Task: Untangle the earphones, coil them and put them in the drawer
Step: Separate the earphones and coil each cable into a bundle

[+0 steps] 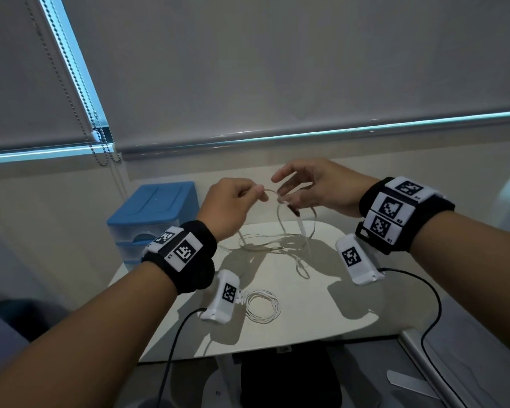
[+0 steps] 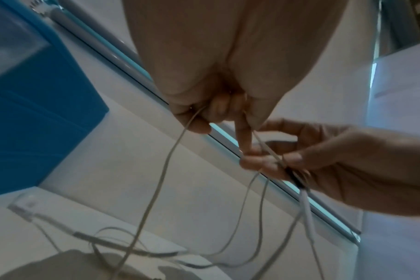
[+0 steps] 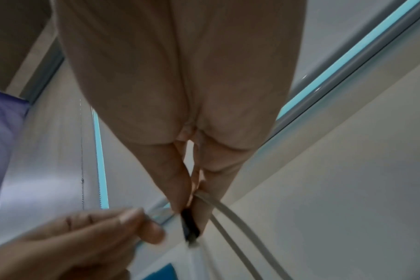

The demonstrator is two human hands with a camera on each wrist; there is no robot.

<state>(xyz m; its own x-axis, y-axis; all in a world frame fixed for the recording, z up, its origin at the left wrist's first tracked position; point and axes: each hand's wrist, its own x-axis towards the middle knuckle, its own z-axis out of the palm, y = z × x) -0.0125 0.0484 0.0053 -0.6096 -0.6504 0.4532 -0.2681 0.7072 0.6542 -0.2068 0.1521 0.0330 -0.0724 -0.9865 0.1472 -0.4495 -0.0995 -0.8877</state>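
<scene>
A tangled pair of white earphones [image 1: 280, 240] hangs from both hands above the white table [image 1: 312, 319], its lower loops lying on the tabletop. My left hand [image 1: 258, 193] pinches the thin cord [image 2: 170, 157] between thumb and fingers. My right hand [image 1: 289, 198] pinches the cord close by, at a small dark piece [image 3: 189, 225] on the wire [image 2: 294, 176]; its upper fingers are stretched out. Both hands are almost touching. The blue drawer unit [image 1: 155, 219] stands at the table's back left, drawers closed.
A second white cable, neatly coiled [image 1: 262, 309], lies on the table near the front, beside the left wrist camera. Black camera leads [image 1: 433, 304] trail off the front edge. Roller blinds with a bead chain [image 1: 100, 142] hang behind the table.
</scene>
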